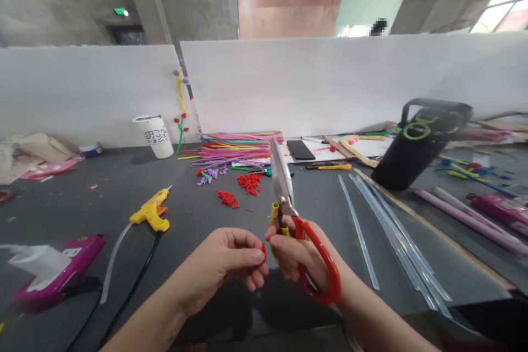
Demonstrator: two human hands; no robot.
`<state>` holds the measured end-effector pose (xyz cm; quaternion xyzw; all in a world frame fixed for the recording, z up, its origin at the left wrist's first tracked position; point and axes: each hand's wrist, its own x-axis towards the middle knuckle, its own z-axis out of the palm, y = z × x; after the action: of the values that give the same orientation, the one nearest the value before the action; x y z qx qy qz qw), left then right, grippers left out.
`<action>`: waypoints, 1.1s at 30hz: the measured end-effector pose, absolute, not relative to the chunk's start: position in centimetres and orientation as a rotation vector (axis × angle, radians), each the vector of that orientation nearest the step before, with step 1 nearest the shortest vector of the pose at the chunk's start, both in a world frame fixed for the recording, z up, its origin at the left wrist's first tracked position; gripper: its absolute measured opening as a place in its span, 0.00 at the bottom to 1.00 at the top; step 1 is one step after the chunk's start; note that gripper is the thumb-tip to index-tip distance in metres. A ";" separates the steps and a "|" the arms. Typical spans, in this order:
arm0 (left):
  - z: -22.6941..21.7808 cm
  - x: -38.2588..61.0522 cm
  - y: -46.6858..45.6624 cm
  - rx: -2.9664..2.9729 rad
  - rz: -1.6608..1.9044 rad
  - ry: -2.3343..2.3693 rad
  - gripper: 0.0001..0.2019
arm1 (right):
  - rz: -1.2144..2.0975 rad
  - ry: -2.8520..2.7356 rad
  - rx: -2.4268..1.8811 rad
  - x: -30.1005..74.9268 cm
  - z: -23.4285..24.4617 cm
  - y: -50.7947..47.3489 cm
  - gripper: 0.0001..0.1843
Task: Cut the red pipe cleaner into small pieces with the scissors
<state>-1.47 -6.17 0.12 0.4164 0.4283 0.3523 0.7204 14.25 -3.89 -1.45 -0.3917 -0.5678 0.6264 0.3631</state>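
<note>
My left hand (pixel 235 256) is closed, pinching a small red piece (pixel 263 251) between thumb and forefinger. Close beside it, my right hand (pixel 301 250) grips a pair of scissors (pixel 324 272) by red handles, the blades pointing up and away from me. A yellow curled piece (pixel 274 210) shows at the scissors' pivot and by the right fingers; what it is I cannot tell. Beyond the hands lie a larger pile of small red pieces (pixel 249 183) and a smaller red pile (pixel 228 199). Small purple pieces (pixel 210 176) are left of them.
A yellow glue gun (pixel 152 210) and purple power strip (pixel 61 269) lie left. Behind are a white cup (pixel 159 140), coloured pipe cleaners (pixel 239 148) and a phone (pixel 301 149). Clear glue sticks (pixel 396 236) and a black bottle (pixel 418 148) stand or lie right.
</note>
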 end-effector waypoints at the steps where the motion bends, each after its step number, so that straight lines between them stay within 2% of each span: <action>1: 0.0 -1.4 -6.2 0.915 0.755 0.940 0.05 | 1.651 -1.471 -0.996 14.3 -1.3 -3.8 0.08; 13: -0.7 -1.0 -6.2 0.898 0.683 0.947 0.03 | 1.650 -1.665 -1.002 15.1 -0.9 -4.0 0.04; 19: -0.6 -0.6 -6.2 0.912 0.691 0.946 0.11 | 1.624 -1.635 -1.044 14.8 -1.1 -4.0 0.04; 23: -0.6 -0.6 -6.1 0.980 0.644 0.997 0.07 | 1.622 -1.559 -1.125 14.5 -1.0 -3.9 0.03; 28: -0.7 -0.7 -5.7 1.146 0.765 1.122 0.11 | 1.583 -1.536 -1.150 14.4 -1.5 -3.6 0.02; 33: -0.9 -0.5 -5.8 1.083 0.819 1.044 0.06 | 1.579 -1.533 -1.128 14.3 -1.8 -3.6 0.03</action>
<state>-0.51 -5.81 -0.86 0.4778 0.4607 0.3612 0.6550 14.29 -3.61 -1.83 -0.4307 -0.5858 0.6031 0.3281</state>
